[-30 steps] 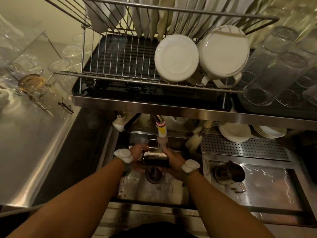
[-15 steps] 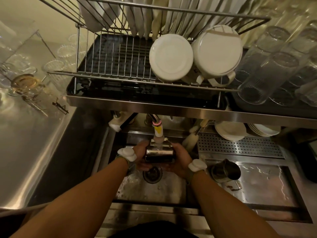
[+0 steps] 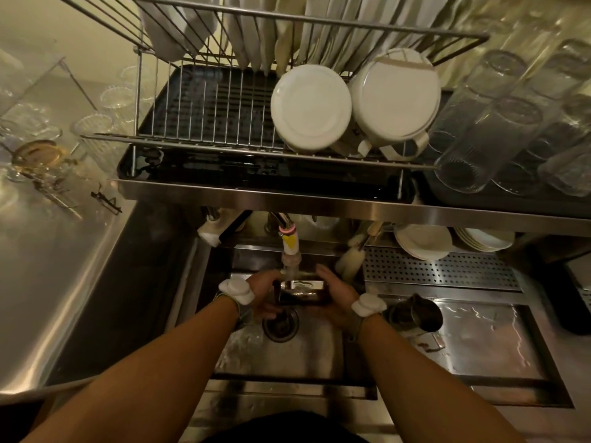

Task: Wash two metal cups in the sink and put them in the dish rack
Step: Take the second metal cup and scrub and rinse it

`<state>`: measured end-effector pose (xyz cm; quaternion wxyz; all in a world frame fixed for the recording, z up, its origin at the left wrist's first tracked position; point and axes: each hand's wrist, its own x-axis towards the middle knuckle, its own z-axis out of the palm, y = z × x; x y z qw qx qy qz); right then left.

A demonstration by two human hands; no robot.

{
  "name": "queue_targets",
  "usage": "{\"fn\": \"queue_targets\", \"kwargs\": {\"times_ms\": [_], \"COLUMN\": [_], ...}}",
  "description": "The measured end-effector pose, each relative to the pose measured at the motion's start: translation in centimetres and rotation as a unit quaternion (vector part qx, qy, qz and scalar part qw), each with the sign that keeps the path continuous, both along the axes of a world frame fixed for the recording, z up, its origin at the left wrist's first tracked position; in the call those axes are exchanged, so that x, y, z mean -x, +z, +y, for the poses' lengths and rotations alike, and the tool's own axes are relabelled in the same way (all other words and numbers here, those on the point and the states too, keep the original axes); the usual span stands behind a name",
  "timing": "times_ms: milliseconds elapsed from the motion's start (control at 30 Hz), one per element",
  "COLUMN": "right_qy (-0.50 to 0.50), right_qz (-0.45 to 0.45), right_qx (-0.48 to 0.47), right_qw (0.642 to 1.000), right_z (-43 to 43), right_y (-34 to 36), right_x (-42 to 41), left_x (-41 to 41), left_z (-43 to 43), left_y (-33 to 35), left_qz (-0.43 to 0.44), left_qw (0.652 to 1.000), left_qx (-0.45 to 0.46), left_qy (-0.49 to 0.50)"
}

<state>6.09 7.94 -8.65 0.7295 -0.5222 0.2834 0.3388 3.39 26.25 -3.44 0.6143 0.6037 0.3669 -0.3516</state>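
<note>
A shiny metal cup [image 3: 302, 293] lies on its side under the tap [image 3: 290, 247], over the sink [image 3: 287, 350] and just above the drain. My left hand [image 3: 263, 294] grips its left end and my right hand [image 3: 337, 295] cups its right end. A second metal cup [image 3: 414, 314] with a spout stands on the wet drainboard to the right of the sink, close to my right wrist. The wire dish rack [image 3: 204, 116] sits on the shelf above the sink; its left half is bare wire over a black drip tray.
Two upturned white mugs [image 3: 311, 107] fill the rack's right half, with plates standing behind. Upturned glasses [image 3: 499, 123] crowd the shelf at right. White plates [image 3: 422, 241] are stacked under the shelf by a perforated panel. Glassware stands on the steel counter [image 3: 48, 282] at left.
Both hands have shifted the cup slightly back and right, closer under the tap. The second cup has stayed put.
</note>
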Motion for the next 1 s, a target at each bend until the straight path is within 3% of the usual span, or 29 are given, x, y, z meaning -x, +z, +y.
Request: {"fn": "queue_targets", "kwargs": {"times_ms": [167,267,333,467,633,733,833,933,1000], "right_qy": [0.015,0.046,0.052,0.007,-0.058,-0.079,-0.040,-0.002,0.000], "right_qz": [-0.037,-0.041,-0.043,-0.039,-0.041,-0.048,-0.046,-0.062,-0.062], "right_qx": [-0.024,-0.034,-0.038,-0.047,0.032,0.007,-0.025,-0.038,-0.049], "right_qw": [0.999,0.998,0.997,0.998,0.997,0.996,0.998,0.997,0.997], "right_z": [1.2,3.3,3.6,2.8,0.9,0.4,1.3,2.9,3.2], "right_y": [-0.4,-0.1,0.1,0.6,-0.3,0.2,0.3,0.5,0.3], "right_x": [-0.1,0.5,0.7,0.5,0.0,0.2,0.6,1.1,1.2], "left_x": [-0.4,-0.4,-0.5,0.1,0.1,0.0,0.2,0.7,1.0], "left_z": [1.2,3.3,4.6,3.4,0.4,0.1,0.9,1.9,2.5], "left_y": [-0.3,-2.2,-4.9,-1.6,-0.4,-0.5,-0.6,-0.2,-0.1], "left_qz": [-0.092,-0.124,-0.151,-0.193,-0.148,-0.103,-0.069,-0.083,-0.079], "left_qw": [0.995,0.988,0.985,0.978,0.989,0.994,0.994,0.985,0.986], "left_qx": [0.013,-0.036,-0.069,-0.077,0.002,0.026,0.046,0.032,0.035], "left_qy": [0.044,0.081,0.044,0.007,0.001,-0.003,0.075,0.146,0.143]}}
